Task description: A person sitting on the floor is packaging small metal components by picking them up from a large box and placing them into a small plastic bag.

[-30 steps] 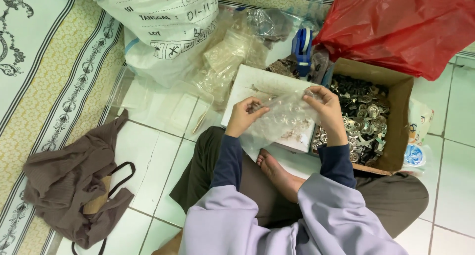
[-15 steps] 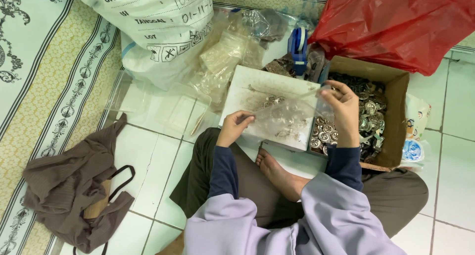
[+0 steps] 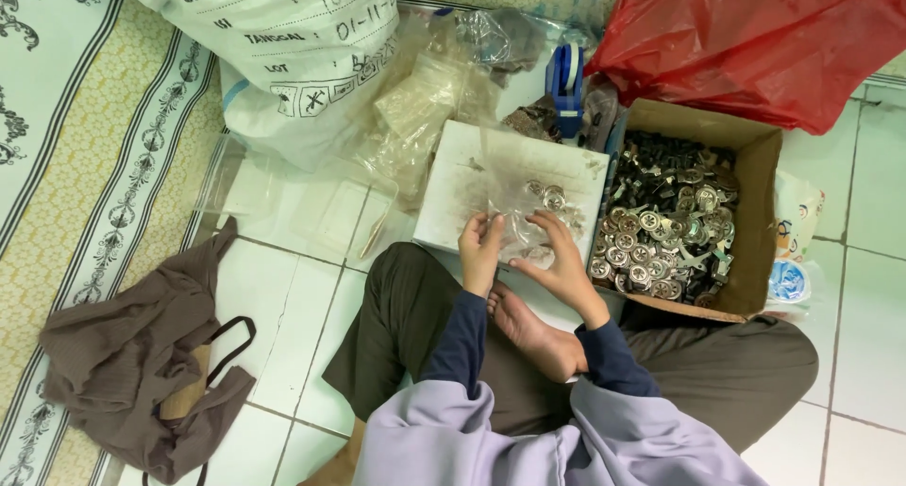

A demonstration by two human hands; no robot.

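Clear plastic is bunching between both hands: a small transparent bag [image 3: 524, 224] with a few round silver metal pieces [image 3: 550, 198] inside is lying on a white square board [image 3: 453, 179] in front of the person's crossed legs. Left hand [image 3: 481, 252] is pinching the near left edge of the bag, its grip closing narrow on the film. Right hand [image 3: 564, 264] is resting on the bag's near right side with fingers [image 3: 549, 224] curled over the plastic, pressing or holding it; whether it is truly clamping the film cannot be told.

Just right of the board, a brown cardboard box [image 3: 760, 203] is sitting on the tiled floor [image 3: 302, 288], holding a heap of the same silver metal parts [image 3: 665, 231]. Behind the box, a red plastic bag [image 3: 755, 38] is lying crumpled. A large white woven sack [image 3: 274, 42] is leaning at the upper left, with a pile of empty clear bags [image 3: 425, 108] beside it and a blue tape dispenser [image 3: 566, 85] standing near the board's far edge. A brown cloth bag [image 3: 132, 354] is lying at the lower left, partly on a patterned mat [image 3: 85, 146]. The person's bare foot [image 3: 533, 330] is showing just below the hands.
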